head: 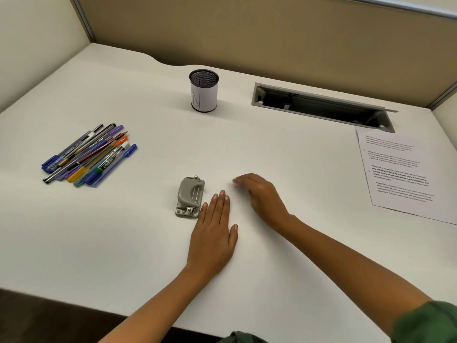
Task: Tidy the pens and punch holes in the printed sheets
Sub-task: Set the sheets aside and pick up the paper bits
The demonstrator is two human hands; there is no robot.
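presently the pens (87, 155) lie in a loose heap at the desk's left, well apart from the mesh pen cup (204, 90) standing upright at the back; none appear to be in it. printed sheets (401, 173) rest at the right edge, unpunched by the look of them. hole punch (189, 197) sits centre, likely staged for reach. left hand (214, 233) lies flat, fingers extended, just beside the punch, holding nothing. right hand (261, 194) hovers nearby, fingers loosely curled, empty. desk (284, 149) otherwise bare.
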